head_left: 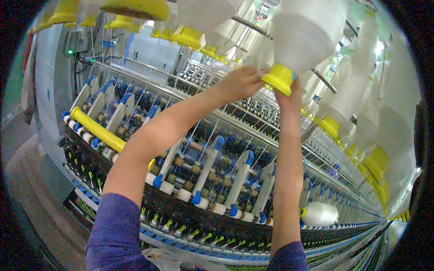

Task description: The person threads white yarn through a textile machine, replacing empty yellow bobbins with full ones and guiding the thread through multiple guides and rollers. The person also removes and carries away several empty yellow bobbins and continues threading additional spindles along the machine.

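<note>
Both my arms reach up to a large white roving bobbin [309, 34] hanging overhead, with a yellow flanged lower end [279, 79]. My right hand [289, 95] is closed on that yellow end from below and from the right. At its left side is my left hand [243, 83], fingers bent together and partly hidden; a thin whitish blur shows just above them. What the left fingers pinch, I cannot make out.
More hanging white bobbins [350, 86] with yellow ends crowd the upper right. Below runs a spinning frame with grey arms [239, 178] and green-tipped spindles [181, 229]. A bare yellow tube [98, 130] lies across its left rollers, and a white bobbin [321, 214] rests at right.
</note>
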Motion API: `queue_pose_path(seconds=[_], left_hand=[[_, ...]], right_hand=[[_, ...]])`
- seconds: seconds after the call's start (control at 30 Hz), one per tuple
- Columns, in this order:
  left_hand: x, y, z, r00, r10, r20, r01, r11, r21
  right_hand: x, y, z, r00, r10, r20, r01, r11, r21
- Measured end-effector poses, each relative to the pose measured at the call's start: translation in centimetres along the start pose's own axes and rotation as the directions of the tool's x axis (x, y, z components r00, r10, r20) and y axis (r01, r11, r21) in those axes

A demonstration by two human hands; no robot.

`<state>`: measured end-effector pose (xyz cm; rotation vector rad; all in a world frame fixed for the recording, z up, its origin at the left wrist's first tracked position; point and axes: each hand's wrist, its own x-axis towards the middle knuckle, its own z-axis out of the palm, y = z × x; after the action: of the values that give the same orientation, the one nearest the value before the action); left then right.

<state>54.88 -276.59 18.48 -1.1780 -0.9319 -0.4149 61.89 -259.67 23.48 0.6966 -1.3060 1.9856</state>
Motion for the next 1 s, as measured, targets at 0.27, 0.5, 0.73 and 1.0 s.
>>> queue_pose_path(seconds=[0.27,0.5,0.73,1.0], left_hand=[[11.9,-3.8,5.7,0.812,-0.497,-0.305,0.414,0.860,-0.299],[1.2,4.9,7.9,0.681,-0.707,-0.191,0.603,0.689,-0.402],[-15.1,14.1,14.1,-0.129,-0.798,0.588,0.358,-0.591,-0.723],[-13.7,15.3,-4.5,0.627,-0.508,0.591,0.772,0.306,-0.558]], right_hand=[[10.1,1.5,-2.7,0.954,-0.224,-0.198,0.161,0.944,-0.288],[8.1,4.0,-7.4,0.917,-0.371,-0.146,0.033,0.437,-0.899],[-2.6,11.6,-14.0,0.837,0.473,-0.276,-0.076,-0.398,-0.914],[-8.2,-1.0,3.8,0.981,-0.105,0.163,0.122,0.988,-0.097]])
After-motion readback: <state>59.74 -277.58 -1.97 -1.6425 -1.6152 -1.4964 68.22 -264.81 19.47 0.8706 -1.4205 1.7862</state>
